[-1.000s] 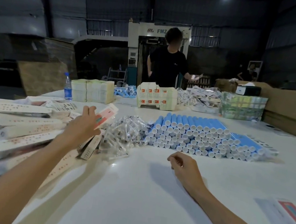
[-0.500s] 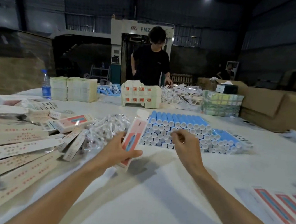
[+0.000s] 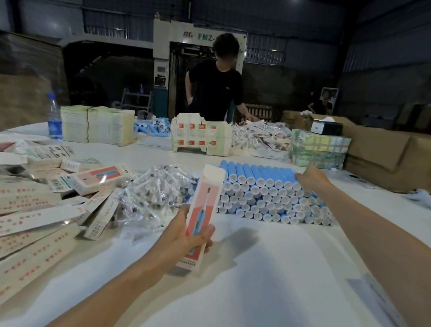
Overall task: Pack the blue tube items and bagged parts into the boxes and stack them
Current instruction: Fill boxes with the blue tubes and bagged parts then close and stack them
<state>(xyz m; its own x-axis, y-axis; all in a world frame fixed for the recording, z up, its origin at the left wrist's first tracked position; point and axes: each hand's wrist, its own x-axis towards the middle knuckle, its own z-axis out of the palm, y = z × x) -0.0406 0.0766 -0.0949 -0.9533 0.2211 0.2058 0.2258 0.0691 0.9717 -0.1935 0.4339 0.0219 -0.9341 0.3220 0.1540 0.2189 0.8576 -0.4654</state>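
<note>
Left hand grasps a pink-fronted box, held upright above the white table, top flap open. Right hand lies at the top right of the stacked blue tubes; its grip cannot be told. Bagged parts are heaped just left of the tubes, and boxes lie strewn further left.

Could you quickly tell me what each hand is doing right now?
Left hand: grips the box.
Right hand: at the blue tubes; grip cannot be told.
</note>
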